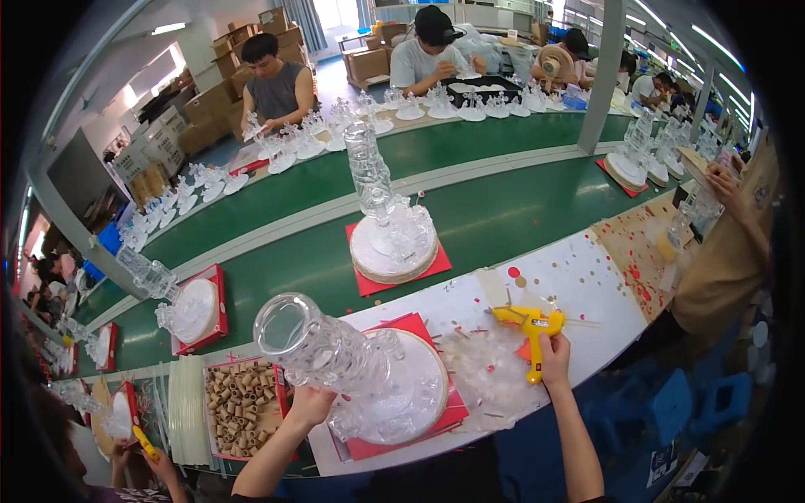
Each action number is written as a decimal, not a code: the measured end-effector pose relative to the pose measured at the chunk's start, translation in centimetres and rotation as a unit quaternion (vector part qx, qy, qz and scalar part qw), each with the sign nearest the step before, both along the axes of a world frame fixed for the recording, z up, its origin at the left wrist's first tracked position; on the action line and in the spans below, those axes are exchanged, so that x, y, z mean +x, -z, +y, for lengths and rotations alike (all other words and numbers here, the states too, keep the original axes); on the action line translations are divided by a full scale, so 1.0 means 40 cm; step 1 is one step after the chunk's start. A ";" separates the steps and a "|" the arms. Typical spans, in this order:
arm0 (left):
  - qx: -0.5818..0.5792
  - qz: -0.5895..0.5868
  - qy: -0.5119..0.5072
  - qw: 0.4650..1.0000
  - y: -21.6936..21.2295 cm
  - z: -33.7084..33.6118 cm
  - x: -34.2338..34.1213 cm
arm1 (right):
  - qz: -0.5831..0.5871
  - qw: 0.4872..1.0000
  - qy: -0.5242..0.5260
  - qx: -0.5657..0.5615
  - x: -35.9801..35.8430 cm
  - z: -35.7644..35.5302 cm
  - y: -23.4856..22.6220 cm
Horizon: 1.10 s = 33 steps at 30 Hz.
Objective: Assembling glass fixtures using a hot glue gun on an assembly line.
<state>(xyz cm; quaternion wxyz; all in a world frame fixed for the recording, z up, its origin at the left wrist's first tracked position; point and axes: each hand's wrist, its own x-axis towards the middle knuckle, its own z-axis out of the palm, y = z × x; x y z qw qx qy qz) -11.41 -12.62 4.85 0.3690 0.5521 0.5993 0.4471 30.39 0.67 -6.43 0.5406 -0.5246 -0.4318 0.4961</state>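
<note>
In my right hand (554, 359) is a yellow hot glue gun (537, 323), its handle gripped and its nozzle turned to the left, above a heap of clear glue strands (480, 369). Directly before me a clear, tall column ornament (335, 348) leans toward me from a round white base (428, 386). Small clear figures sit around its foot. A red square sheet or box (457, 407) lies under the base. My left hand (312, 404) closes on the lower side of the column, its fingertips partly hidden behind the clear material.
To the left, a red-edged box holds short brown tubes (243, 402) beside a bundle of clear glue sticks (189, 411). Another column ornament (394, 239) stands on the green conveyor (285, 272). White paper (579, 285) covers the bench at right. Co-workers sit across and on both sides.
</note>
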 end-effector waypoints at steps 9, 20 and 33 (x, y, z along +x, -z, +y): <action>-0.074 -0.096 -0.024 0.992 0.009 -0.016 -0.056 | -0.065 0.998 0.024 0.015 0.006 -0.003 0.008; -0.024 0.188 0.079 0.979 0.144 -0.048 -0.073 | -0.039 0.999 0.003 -0.017 -0.001 0.001 -0.004; -0.007 0.310 0.112 0.944 0.166 0.073 -0.120 | -0.552 0.831 -0.068 0.036 0.147 0.063 -0.136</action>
